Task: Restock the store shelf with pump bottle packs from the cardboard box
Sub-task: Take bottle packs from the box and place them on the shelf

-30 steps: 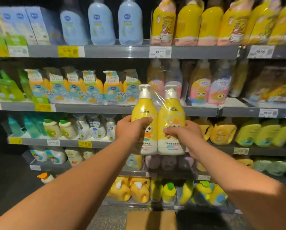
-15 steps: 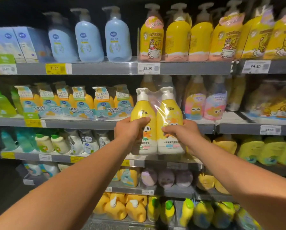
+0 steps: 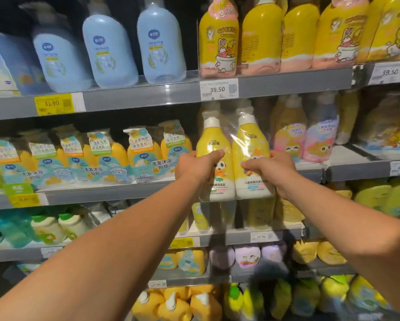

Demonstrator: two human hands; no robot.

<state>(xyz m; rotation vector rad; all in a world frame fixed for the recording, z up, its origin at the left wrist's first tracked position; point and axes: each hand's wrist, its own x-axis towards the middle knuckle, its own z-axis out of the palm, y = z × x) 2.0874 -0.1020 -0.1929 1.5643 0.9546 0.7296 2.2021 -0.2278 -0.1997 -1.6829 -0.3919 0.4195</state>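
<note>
A clear-wrapped pack of two yellow pump bottles (image 3: 235,147) with white caps and cartoon labels is held upright in front of the second shelf (image 3: 115,192). My left hand (image 3: 195,167) grips the left bottle's side, and my right hand (image 3: 269,169) grips the right bottle. The pack's base sits a little below the shelf edge, in front of a gap between orange-and-blue bottles (image 3: 148,158) and pink-and-blue twin packs (image 3: 305,137). The cardboard box is out of view.
Blue pump bottles (image 3: 134,45) and yellow duck-print bottles (image 3: 219,40) fill the top shelf above a 39.50 price tag (image 3: 218,89). Lower shelves carry green, white, purple and yellow bottles. Dark space lies behind the pack on the second shelf.
Both hands have lifted the pack up and forward toward the second shelf. The view has tilted upward, so the cardboard box at the bottom has dropped out of sight.
</note>
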